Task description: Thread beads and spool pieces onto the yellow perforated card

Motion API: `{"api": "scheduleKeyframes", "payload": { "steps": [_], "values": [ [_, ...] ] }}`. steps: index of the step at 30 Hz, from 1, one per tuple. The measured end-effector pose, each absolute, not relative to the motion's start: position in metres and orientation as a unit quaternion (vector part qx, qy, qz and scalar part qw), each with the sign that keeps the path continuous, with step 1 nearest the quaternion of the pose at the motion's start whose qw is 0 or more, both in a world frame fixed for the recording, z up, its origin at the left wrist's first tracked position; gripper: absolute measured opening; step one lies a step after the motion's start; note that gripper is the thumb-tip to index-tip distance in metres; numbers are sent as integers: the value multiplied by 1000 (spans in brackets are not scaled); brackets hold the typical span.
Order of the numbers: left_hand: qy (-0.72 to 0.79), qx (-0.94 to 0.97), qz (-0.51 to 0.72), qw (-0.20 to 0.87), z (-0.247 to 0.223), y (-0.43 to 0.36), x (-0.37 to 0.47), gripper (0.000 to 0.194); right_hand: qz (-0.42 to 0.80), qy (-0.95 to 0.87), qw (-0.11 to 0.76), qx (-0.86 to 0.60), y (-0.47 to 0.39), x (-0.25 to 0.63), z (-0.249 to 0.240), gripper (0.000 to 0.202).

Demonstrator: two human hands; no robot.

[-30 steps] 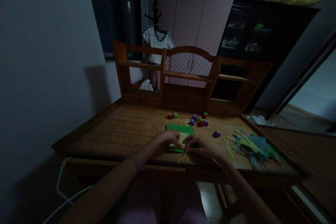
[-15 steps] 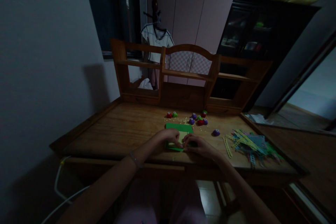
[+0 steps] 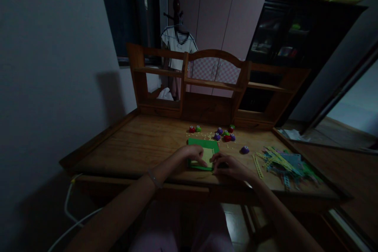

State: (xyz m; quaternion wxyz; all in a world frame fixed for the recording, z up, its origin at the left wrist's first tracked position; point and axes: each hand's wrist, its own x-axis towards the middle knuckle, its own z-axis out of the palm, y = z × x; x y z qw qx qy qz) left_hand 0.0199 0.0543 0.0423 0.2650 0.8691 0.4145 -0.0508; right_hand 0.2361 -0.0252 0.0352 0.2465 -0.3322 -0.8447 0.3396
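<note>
Near the front edge of the worktop (image 3: 141, 138), a flat green board (image 3: 203, 142) is seen, and a pale yellow sheet (image 3: 209, 152) is laid on top of it. From the board, all places are told like a clock.

At nine o'clock, part of the board is covered by the left hand (image 3: 195, 153). Its fingers are curled in, and one digit is pointed down at the low part of the sheet. Nothing is seen to be gripped by it. Between three and four o'clock, the right hand (image 3: 230, 166) is placed at the sheet's edge. Its fingers are bent close together there, but whether something small is pinched cannot be told, as it is too dark. A thin bracelet (image 3: 154, 178) is worn on the left wrist.

At eleven o'clock, a red piece (image 3: 191, 130) and a green piece (image 3: 198, 128) are set side by side. Between twelve and one, tiny yellow bits (image 3: 210, 136) are scattered. Between one and two, more round pieces (image 3: 227, 138) in purple, red and green are bunched. Just before three, one purple piece (image 3: 245, 150) is left alone. Past three, a yellow strip (image 3: 258, 166) with holes is laid beside a messy pile (image 3: 291, 163) of colored strips. At twelve, well behind, a wooden shelf (image 3: 214, 83) is seen.
</note>
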Motion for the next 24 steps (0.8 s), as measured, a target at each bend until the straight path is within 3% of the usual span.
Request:
{"api": "scheduleKeyframes", "payload": {
  "steps": [14,19,24],
  "values": [
    [411,871,-60,263,41,56,20,48,349,-796,266,-418,-49,273,49,25],
    [416,870,-55,257,46,50,18,51,337,-701,383,-499,-61,308,53,31],
    [436,880,-45,184,45,35,24,72,201,-575,525,-594,-69,357,57,36]
  ]
}}
